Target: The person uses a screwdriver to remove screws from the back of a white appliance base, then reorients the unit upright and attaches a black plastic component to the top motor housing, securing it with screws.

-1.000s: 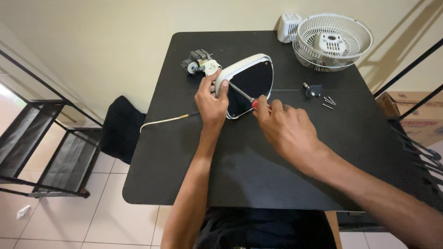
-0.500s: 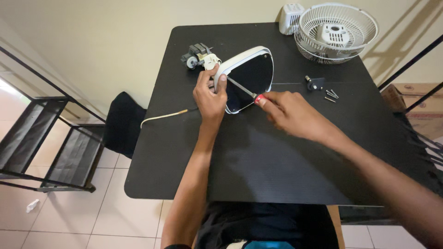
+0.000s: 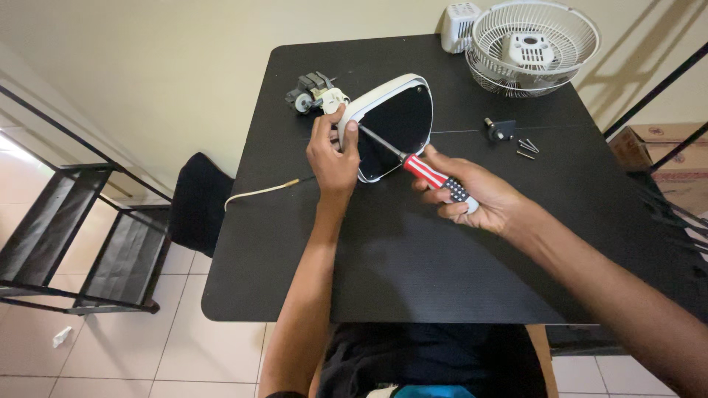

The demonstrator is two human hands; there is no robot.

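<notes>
- Left hand (image 3: 332,158) grips the upper-left edge of a white fan base shell (image 3: 391,125); its fingers are curled shut over the rim, thumb on the near side; the shell stands tilted on edge on the black table (image 3: 413,265), dark hollow side toward the camera.
- Right hand (image 3: 472,195) is closed around the handle of a screwdriver (image 3: 435,178); the handle is striped red and white with a dark, dotted rear part; the fingers wrap it fully.
- Screwdriver shaft runs from the handle toward 10 o'clock into the shell's hollow; the tip ends close beside the left thumb; whether it sits on a screw cannot be told.
- Shell lies in the far half of the table, slightly left of centre; the right hand is at 4 o'clock from it, the left hand at 8 o'clock.
- Small grey motor (image 3: 310,92) at 10 o'clock from the shell, just beside it, with a white part touching the shell's top-left end.
- White cord (image 3: 258,191) trails from under the left hand toward 8 o'clock and off the table edge.
- Small black bracket (image 3: 500,130) at 3 o'clock from the shell, apart from it; loose screws (image 3: 526,147) just beside the bracket on its right.
- White wire fan guard (image 3: 532,44) at the far right corner, about 1 o'clock; a white boxy part (image 3: 459,23) touches its left side.
</notes>
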